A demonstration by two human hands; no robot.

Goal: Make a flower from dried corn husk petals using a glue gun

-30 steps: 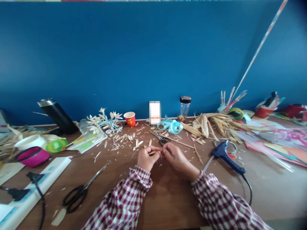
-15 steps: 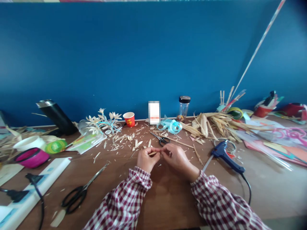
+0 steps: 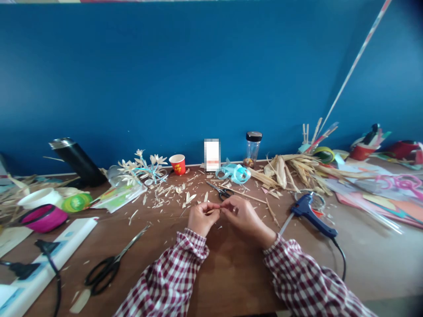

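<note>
My left hand [image 3: 201, 219] is closed in a pinch around a thin, straw-coloured strip of corn husk [image 3: 212, 212], above the middle of the table. Meeting it at the fingertips, my right hand [image 3: 246, 220] pinches the strip's right end. The fingers cover most of the strip. Just behind the hands lies a small pair of dark-handled scissors [image 3: 225, 192]. Pale husk petals and scraps [image 3: 189, 199] are scattered beyond my left hand. To the right of my right hand rests a blue glue gun [image 3: 315, 217], its nozzle pointing left.
Larger scissors [image 3: 109, 267] and a white power strip [image 3: 64, 244] lie at the left. Along the blue wall stand husk flowers [image 3: 142, 167], a red paper cup [image 3: 178, 165], blue ribbon [image 3: 239, 174] and a lidded jar [image 3: 253, 149]. Dried husks [image 3: 280, 171] are heaped at the right.
My hands stay together at the same spot. The right hand's fingers have shifted slightly, and the rest looks the same.
</note>
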